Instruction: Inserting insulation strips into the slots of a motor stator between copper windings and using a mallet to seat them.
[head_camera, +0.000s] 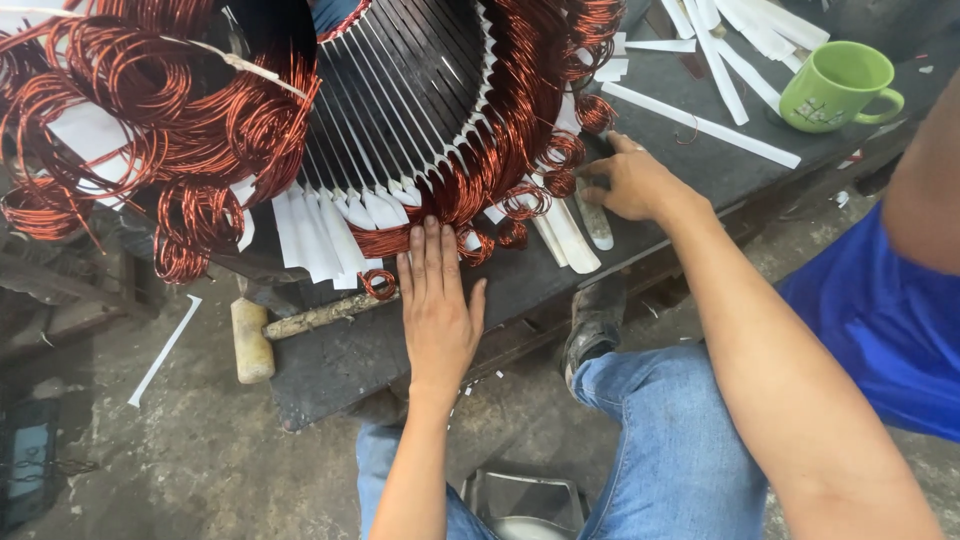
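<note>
Grip: left hand (437, 300) flat, released, on coil (420, 235); right hand (630, 183) pinching a white strip (592, 215). Stator (400, 100) near slots wound and papered; loose coils (130, 130) left unseated.

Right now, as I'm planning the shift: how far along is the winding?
Done: copper coils sit in many slots, white paper liners sticking out. In hand: left hand presses flat on the lower coils; right hand touches a wire loop. Left: loose coils hang untidied; paper strips lie unused.

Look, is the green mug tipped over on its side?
No, the green mug stands upright on the dark bench, its open mouth facing up, beside white paper strips.
</note>
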